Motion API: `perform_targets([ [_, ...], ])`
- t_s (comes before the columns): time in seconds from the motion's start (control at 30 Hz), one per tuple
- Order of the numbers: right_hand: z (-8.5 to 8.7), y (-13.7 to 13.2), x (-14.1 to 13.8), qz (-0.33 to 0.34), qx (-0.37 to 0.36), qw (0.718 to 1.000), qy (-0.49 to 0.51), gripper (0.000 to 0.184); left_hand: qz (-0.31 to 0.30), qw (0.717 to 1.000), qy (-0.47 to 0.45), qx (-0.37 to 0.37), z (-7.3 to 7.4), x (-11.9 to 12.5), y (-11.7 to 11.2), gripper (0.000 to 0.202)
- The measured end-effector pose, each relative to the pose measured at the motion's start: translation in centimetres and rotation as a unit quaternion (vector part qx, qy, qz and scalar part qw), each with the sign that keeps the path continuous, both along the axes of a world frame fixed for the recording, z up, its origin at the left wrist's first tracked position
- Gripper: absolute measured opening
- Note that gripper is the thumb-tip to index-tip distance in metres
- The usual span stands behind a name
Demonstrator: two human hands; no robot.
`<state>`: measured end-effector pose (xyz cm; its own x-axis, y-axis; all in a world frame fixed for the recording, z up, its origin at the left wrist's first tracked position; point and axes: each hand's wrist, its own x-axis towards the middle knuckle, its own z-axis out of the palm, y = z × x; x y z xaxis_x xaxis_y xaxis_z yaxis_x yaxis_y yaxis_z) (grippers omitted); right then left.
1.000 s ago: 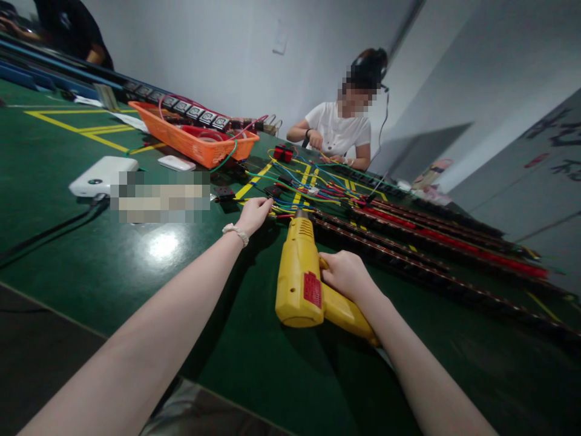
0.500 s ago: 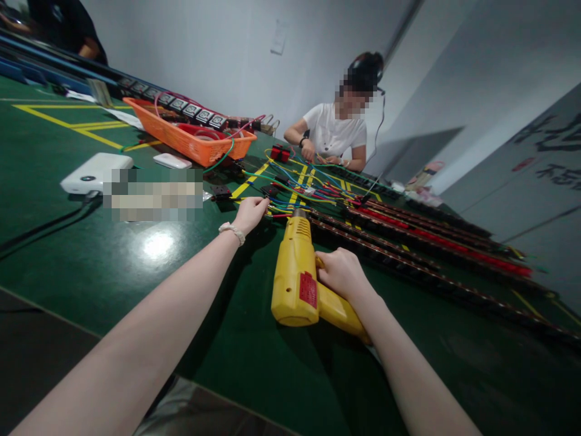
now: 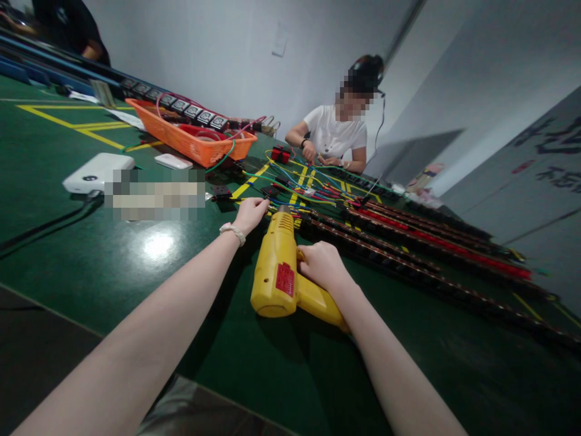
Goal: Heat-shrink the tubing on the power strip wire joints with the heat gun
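Note:
My right hand (image 3: 323,263) is wrapped round the handle of a yellow heat gun (image 3: 275,266), its metal nozzle pointing away from me at the wire ends. Just left of the nozzle, my left hand (image 3: 253,216) is closed in a pinch on wires at the near end of the bundle; the fingertips hide exactly which ones. The coloured wires (image 3: 318,195), in green, yellow, blue and red, spread over the table beyond both hands. Long dark strips with copper-coloured edges (image 3: 385,251) run off to the right from there.
An orange basket (image 3: 190,142) with parts and cable stands back left. Nearer are a white box-shaped device (image 3: 97,172) with a black cable and a small white object (image 3: 173,161). A co-worker in a white shirt (image 3: 338,136) works across the green table (image 3: 113,272).
My right hand has moved the heat gun to the left, bringing its nozzle closer to my left hand. The left hand has stayed nearly in place.

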<state>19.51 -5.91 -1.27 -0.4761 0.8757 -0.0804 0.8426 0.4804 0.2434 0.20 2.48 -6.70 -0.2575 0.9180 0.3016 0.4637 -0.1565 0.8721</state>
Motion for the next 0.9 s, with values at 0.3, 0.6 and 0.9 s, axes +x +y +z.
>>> perform_targets([
  [0.3, -0.1, 0.1, -1.7, 0.028, -0.014, 0.999, 0.011, 0.031, -0.012, 1.0, -0.015, -0.01, 0.4, 0.0, -0.1, 0.039],
  [0.6, -0.3, 0.2, 0.5, 0.004, -0.019, 1.0, 0.011, 0.03, -0.016, 1.0, -0.014, 0.001, 0.2, 0.0, -0.1, 0.036],
  [0.9, -0.6, -0.3, 4.6, -0.035, -0.028, 0.999, 0.017, 0.027, 0.004, 1.0, 0.029, 0.001, -0.3, 0.1, 0.2, 0.033],
])
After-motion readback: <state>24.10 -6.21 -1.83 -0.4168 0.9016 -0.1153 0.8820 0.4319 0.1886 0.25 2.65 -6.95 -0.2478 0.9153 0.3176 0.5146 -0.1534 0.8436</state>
